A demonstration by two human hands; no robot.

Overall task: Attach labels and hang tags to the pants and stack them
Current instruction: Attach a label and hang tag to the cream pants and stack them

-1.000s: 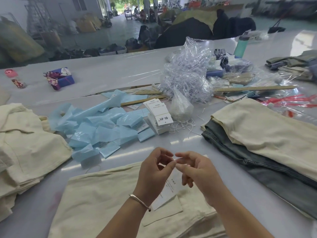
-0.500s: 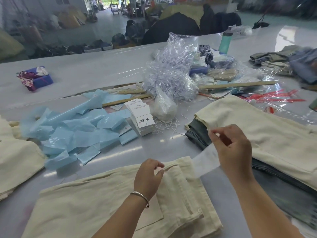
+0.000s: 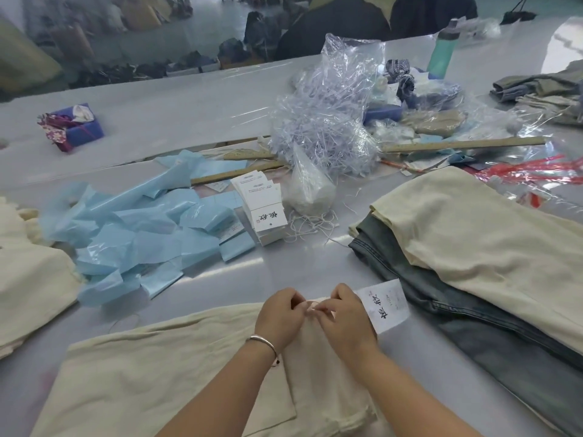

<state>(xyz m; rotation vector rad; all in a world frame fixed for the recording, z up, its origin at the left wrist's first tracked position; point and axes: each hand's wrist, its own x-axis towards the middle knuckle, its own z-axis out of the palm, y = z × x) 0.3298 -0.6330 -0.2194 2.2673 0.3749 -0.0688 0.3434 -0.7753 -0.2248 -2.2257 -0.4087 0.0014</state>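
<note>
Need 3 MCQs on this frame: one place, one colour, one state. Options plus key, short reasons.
1. Where does the hang tag sit?
A. Right of the right hand
B. Left of the left hand
C. On the bottle

2. What colour are the loose plastic sleeves at left?
A. Red
B. Light blue
C. Black

3. What are the two hands doing?
A. Lying flat on the table
B. Gripping the ruler
C. Pinching a thin string between them

Key: 1 A, the tag sticks out just past the right hand. 2 B, the heap is pale blue. 3 C, left hand and right meet fingertip to fingertip on the string over the cream pants.
</note>
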